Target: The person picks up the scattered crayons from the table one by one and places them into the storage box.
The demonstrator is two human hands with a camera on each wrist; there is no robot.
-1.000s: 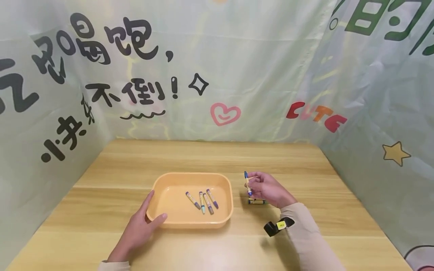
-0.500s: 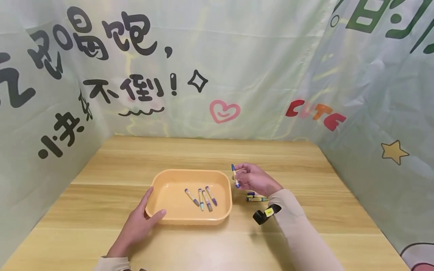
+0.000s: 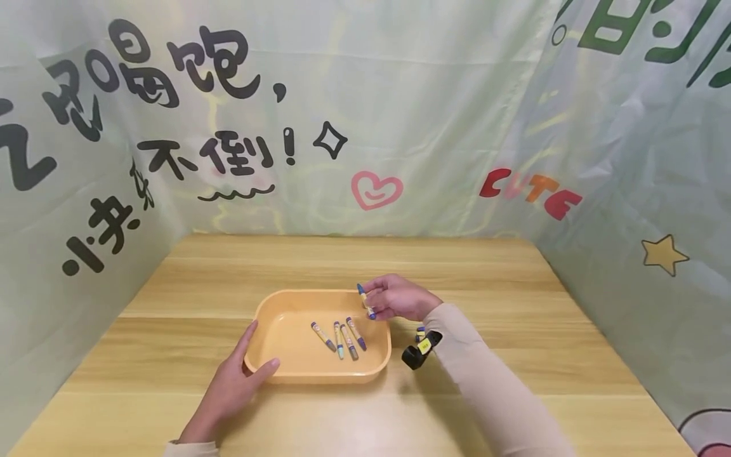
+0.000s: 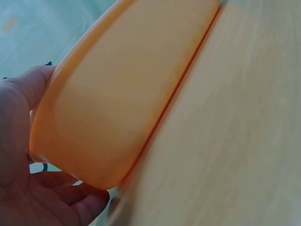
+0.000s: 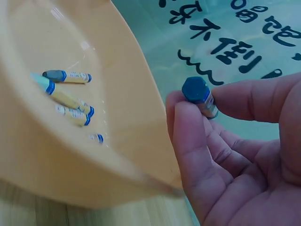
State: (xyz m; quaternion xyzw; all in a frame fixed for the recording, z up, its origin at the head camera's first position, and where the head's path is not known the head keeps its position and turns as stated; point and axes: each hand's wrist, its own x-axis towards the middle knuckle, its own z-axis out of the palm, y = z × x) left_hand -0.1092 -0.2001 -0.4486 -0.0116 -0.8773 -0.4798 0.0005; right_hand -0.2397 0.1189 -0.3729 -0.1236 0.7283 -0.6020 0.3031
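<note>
Blue-ended crayon (image 3: 364, 298) is held aloft at the far right corner of the orange tray (image 3: 280, 349), tilted, one blue end uppermost. The right hand (image 3: 400, 298) pinches it narrowly between thumb and fingers. Whether it is wholly inside the rim, I cannot tell. Four more crayons (image 3: 349, 341) lie on the tray floor, three close together and one slightly to the left. The left hand (image 3: 231, 384) grips the tray's left end, thumb over the rim, other fingers at the outer wall. The tray rests on a wood-grain table (image 3: 342, 261). Further crayons, number not determinable, lie right of the tray, largely hidden behind a black wrist camera (image 3: 414, 357) at the right sleeve (image 3: 491, 381). Pale printed cloth (image 3: 434, 114) lines the back and both sides.
</note>
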